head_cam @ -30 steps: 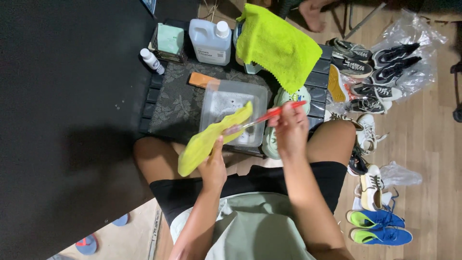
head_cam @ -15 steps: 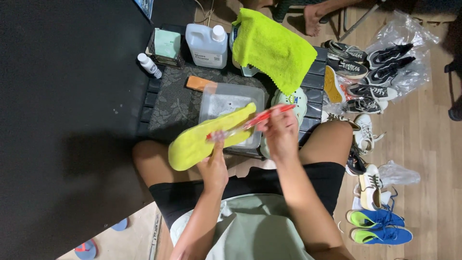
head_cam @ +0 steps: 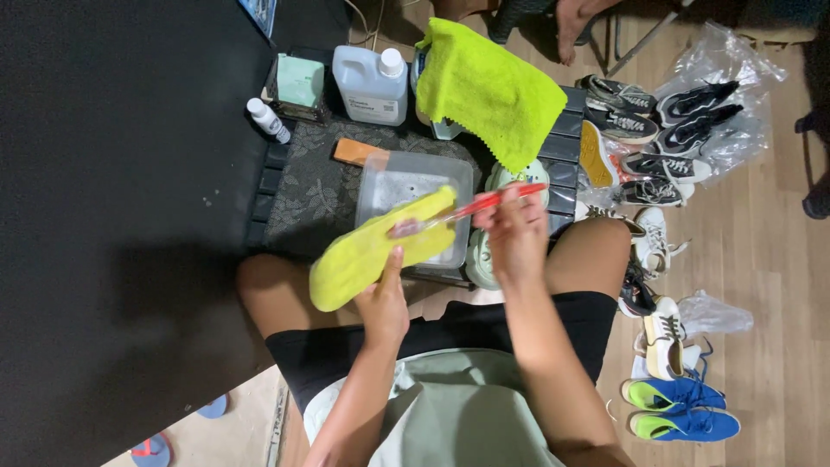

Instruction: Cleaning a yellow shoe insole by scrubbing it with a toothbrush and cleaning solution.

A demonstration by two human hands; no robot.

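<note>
Insole [head_cam: 380, 249], bright yellow-green, lies slanted across the middle of our view, its toe end up at two o'clock over the clear plastic tub [head_cam: 413, 186] and its heel end down at eight o'clock above our left knee. Our left hand [head_cam: 385, 303] grasps it from beneath, thumb pressed up against its near edge. Our right hand [head_cam: 512, 229] is clenched around a red-handled brush [head_cam: 471, 209], whose head rests on the insole's upper surface just at nine o'clock from that hand.

Under the tub we see a dark patterned mat [head_cam: 316, 195]. At twelve o'clock from the tub a yellow-green cloth [head_cam: 488, 86] hangs over something we cannot make out, and beside it, toward eleven o'clock, stands a white plastic jug [head_cam: 372, 85]. Farther toward ten o'clock are a small white bottle [head_cam: 266, 119] and a pale green box [head_cam: 300, 80]. Off at three o'clock, on the wooden floor [head_cam: 769, 259], pairs of sneakers [head_cam: 666, 130] lie in a loose row, some in clear bags, with a blue and yellow-green pair [head_cam: 679, 406] near five o'clock.
</note>
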